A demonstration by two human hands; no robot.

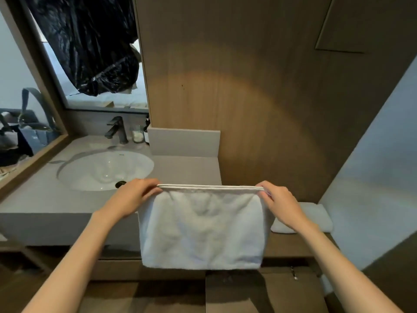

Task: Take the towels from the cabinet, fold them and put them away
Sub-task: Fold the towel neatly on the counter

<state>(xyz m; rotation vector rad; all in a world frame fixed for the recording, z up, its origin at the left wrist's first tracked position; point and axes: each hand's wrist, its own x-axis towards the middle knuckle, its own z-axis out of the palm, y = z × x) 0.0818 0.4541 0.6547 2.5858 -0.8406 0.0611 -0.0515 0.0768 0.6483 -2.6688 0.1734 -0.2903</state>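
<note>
A white towel [203,229] hangs doubled over in front of me, its two top edges held level and taut. My left hand [133,195] pinches the top left corner. My right hand [278,202] pinches the top right corner. The towel's lower edge hangs free in front of the counter's edge. A second white towel [316,216], folded, lies on the wooden shelf [293,243] to the right, partly hidden behind my right wrist.
A grey vanity counter [45,199] with an oval sink [106,170] and dark faucet [117,129] is on the left. A mirror [90,64] hangs above it. A wood-panelled wall [248,98] stands behind. A white panel [372,166] stands on the right.
</note>
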